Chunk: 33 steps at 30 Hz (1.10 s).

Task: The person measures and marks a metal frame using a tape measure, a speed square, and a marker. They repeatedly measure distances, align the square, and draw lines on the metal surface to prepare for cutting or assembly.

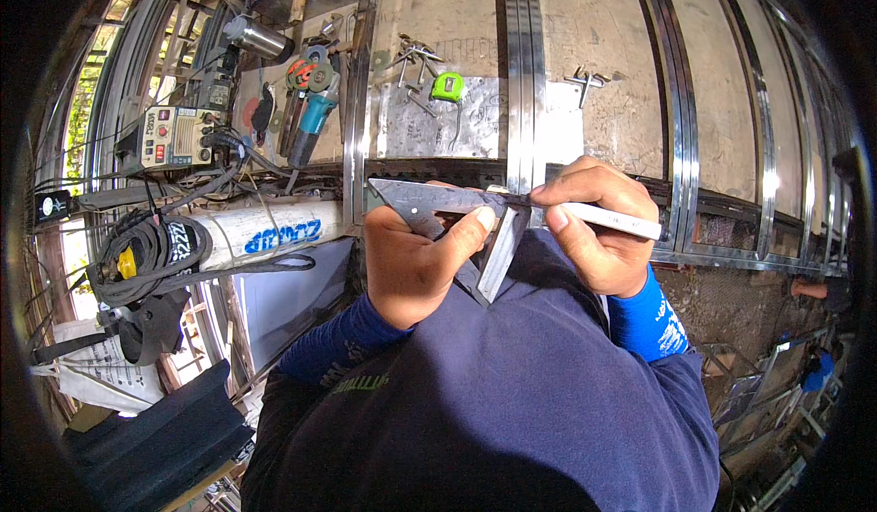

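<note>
My left hand (416,261) is closed on a grey metal triangle square (402,194), thumb pressed on its top. The square lies across the near end of a shiny metal bar (525,92) that runs away from my body. Its light-coloured leg (498,261) points down toward my shirt. In my right hand (598,229) is a white marker-like stick (621,221), pinched between thumb and fingers. The stick's dark tip meets the square's edge by the bar. Whether it touches the metal, I cannot tell.
A green tape measure (448,86) and several metal clamps (418,55) lie on the board beyond. At left are a teal angle grinder (312,126), a welding machine (172,137), coiled cables (151,256) and a white cylinder (265,235). More metal bars (676,101) stretch away at right.
</note>
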Available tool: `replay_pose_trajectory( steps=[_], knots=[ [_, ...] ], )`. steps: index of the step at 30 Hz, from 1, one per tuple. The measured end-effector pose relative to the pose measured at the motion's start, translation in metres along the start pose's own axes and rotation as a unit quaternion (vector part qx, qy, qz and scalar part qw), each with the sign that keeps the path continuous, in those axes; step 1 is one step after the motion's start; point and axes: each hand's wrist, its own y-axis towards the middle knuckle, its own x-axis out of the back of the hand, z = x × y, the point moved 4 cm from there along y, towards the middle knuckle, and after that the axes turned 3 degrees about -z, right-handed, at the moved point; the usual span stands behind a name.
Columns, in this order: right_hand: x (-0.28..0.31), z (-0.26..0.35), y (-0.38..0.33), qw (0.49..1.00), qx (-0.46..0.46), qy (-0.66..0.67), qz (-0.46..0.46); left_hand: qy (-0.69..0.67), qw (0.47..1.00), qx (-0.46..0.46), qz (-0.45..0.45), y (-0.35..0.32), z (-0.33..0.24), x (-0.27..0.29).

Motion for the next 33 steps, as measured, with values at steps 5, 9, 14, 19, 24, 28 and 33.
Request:
replay_pose_trajectory(
  steps=[5,9,14,19,24,28,33],
  knots=[
    [0.013,-0.004,-0.009,0.999,-0.023,-0.007,-0.034,-0.008,1.000,0.004,0.004,0.001,0.002,0.001],
    [0.017,-0.010,-0.019,0.984,-0.131,0.060,-0.101,-0.011,1.000,0.005,0.016,0.004,0.006,0.002],
    [-0.003,-0.031,-0.024,0.954,-0.273,0.118,-0.018,-0.046,0.999,0.026,0.010,0.006,0.011,-0.002],
    [-0.026,-0.057,-0.022,0.920,-0.296,0.258,0.004,-0.138,0.988,0.050,0.052,0.012,0.013,-0.007],
    [-0.029,-0.071,-0.012,0.969,-0.123,0.171,0.130,-0.248,0.954,0.077,0.151,0.022,0.021,-0.012],
    [-0.036,-0.075,-0.018,0.961,-0.124,0.197,0.148,-0.288,0.931,0.117,0.191,0.029,0.032,-0.011],
    [-0.037,-0.073,-0.020,0.973,-0.133,0.148,0.113,-0.291,0.929,0.134,0.188,0.039,0.042,-0.017]
  ],
)
